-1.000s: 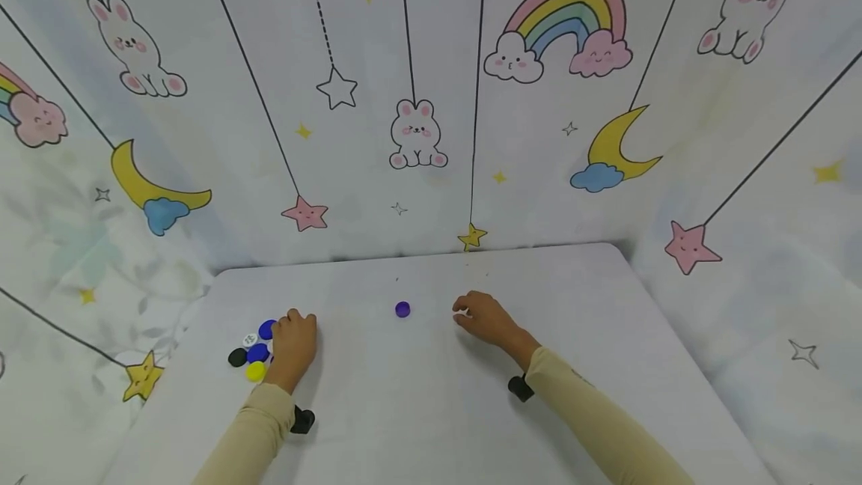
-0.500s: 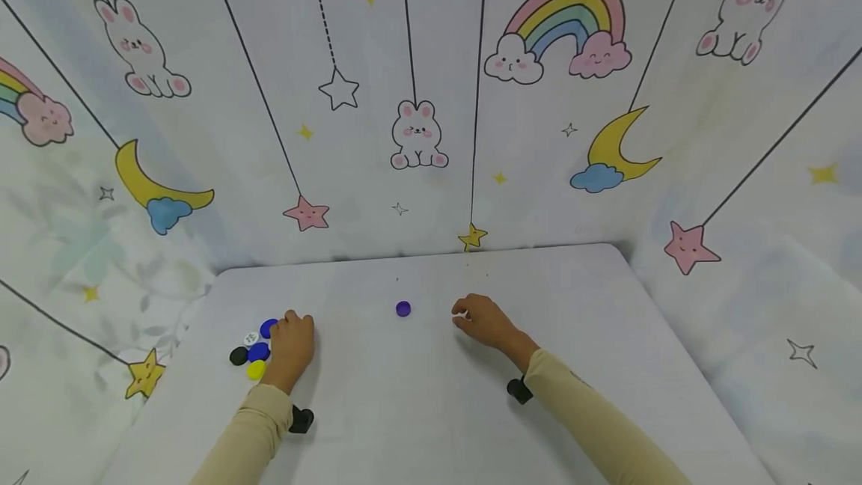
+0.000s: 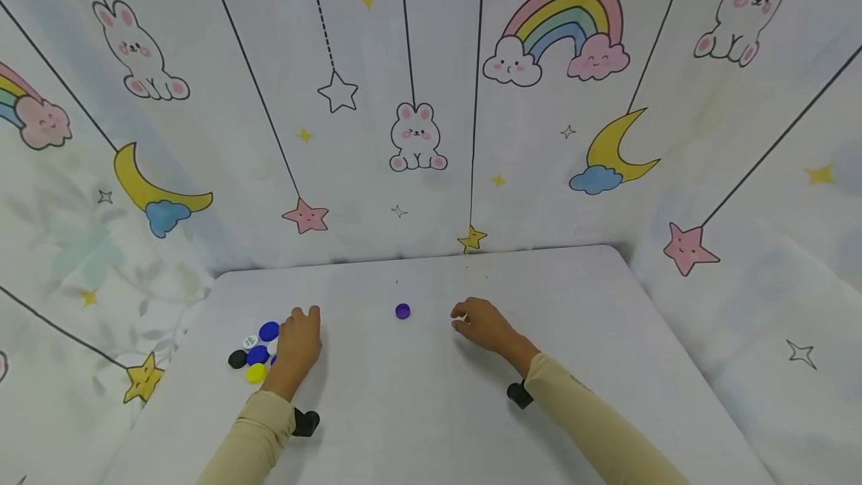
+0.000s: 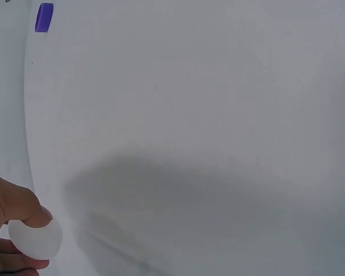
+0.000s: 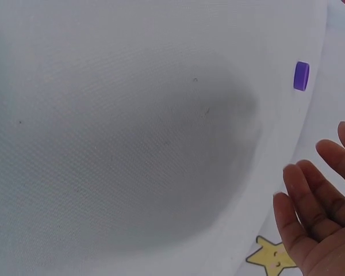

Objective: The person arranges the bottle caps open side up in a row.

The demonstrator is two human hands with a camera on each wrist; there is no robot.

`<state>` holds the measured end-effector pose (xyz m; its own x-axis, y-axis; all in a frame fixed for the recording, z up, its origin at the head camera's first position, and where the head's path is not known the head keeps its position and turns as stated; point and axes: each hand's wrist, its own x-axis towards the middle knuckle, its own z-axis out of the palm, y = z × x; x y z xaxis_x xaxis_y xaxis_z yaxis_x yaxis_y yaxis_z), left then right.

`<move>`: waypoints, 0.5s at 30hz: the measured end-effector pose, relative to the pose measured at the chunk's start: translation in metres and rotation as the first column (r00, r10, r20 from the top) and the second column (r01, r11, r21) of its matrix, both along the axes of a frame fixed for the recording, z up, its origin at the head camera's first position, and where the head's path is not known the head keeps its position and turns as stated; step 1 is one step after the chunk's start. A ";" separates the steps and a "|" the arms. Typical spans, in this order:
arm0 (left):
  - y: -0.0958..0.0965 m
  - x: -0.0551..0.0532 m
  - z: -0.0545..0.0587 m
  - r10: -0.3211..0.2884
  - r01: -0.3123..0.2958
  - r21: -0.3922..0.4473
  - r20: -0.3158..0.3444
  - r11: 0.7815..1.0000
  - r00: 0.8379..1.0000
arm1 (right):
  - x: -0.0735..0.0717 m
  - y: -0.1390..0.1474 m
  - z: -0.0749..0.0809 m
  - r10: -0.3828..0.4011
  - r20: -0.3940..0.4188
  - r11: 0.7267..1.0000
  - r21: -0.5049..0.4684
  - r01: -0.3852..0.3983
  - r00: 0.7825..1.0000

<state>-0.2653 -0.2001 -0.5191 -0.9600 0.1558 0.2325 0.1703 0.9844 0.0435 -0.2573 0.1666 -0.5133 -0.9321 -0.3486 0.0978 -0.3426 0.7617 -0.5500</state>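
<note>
My left hand (image 3: 299,343) pinches a flat, round, white plastic-looking disc (image 4: 37,240), likely light, stiff, slick, best gripped by its edge; my right hand (image 3: 486,325) hangs loose, empty.

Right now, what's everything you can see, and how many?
table: 1, white, in front
cap: 1, purple, table's far middle
blue discs: at least 2, blue, left
black disc: 1, black, left
yellow disc: 1, yellow, left
patterned disc: 1, white, left
half-hidden disc: 1, white, beside left grip
held disc: 1, white, in left grip
backdrop: 1, white, around table
rabbits: at least 3, white, backdrop
rainbows: 2, multicoloured, backdrop
moons: 2, yellow, backdrop
stars: many, pink, yellow, white, backdrop
clouds: several, blue, pink, white, backdrop
wrist devices: 2, black, wrists
sleeves: 2, beige, arms
left grip, right grip: 1 each, bare, over table
</note>
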 end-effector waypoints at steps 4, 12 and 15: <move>0.005 0.001 0.005 -0.021 0.022 0.029 -0.025 0.999 0.999 | 0.000 -0.001 -0.001 0.000 0.013 1.000 0.006 0.000 1.000; 0.007 0.002 0.004 -0.023 0.021 0.100 0.025 0.995 0.999 | 0.003 -0.002 0.000 -0.005 0.015 1.000 0.023 0.004 1.000; 0.011 0.003 0.006 -0.036 0.027 0.145 0.054 0.989 0.998 | 0.003 -0.002 0.000 0.003 0.008 1.000 0.015 -0.003 1.000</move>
